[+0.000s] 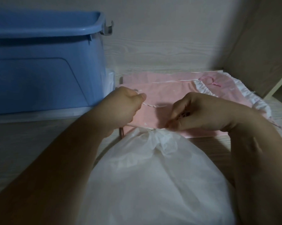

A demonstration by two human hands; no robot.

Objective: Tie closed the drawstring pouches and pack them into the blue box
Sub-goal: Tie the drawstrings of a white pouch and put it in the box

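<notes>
A full white drawstring pouch [153,181] lies in front of me, its gathered neck [154,133] pointing away. My left hand [125,106] is curled at the neck's left side and holds a drawstring, whose loop hangs below the fist [121,133]. My right hand [190,111] pinches the cord right at the gathered neck. Behind the hands lie flat pink pouches [166,88] with a pink cord [213,81]. The blue box [44,62] stands open at the left.
Everything rests on a pale wood-grain surface [31,143] against a wall [161,30]. A wooden panel [258,54] rises at the right. White ruffled fabric [250,98] lies by the pink pouches. A grey latch [108,30] hangs on the box's right end.
</notes>
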